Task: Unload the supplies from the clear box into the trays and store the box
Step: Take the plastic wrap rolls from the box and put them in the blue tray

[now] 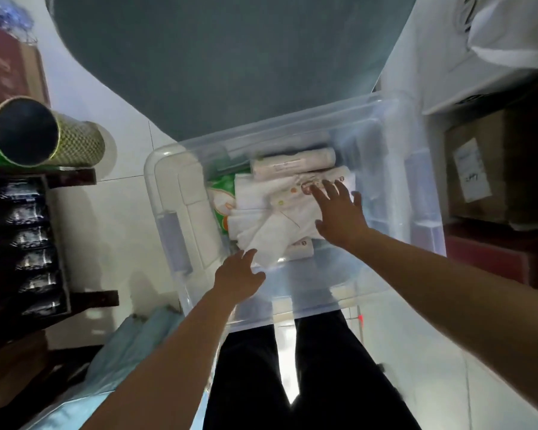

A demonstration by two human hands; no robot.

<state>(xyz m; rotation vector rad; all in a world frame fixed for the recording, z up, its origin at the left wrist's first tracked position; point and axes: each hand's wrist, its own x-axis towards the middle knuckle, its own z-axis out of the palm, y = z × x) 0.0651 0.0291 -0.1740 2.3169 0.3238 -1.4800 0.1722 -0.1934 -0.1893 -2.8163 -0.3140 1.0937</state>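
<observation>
Floor-set clear box [395,169] blurs white packs [271,209] under both hands.

There is 1 clear box [385,169], and inside it 1 white roll [292,162], 1 green-printed pack [221,200] and a heap of white packs [271,212] too overlapped to count. 2 hands reach in, left [238,276] and right [342,212]. Beside the box stand 1 patterned tube [75,144] and 1 cardboard carton [491,169].
</observation>
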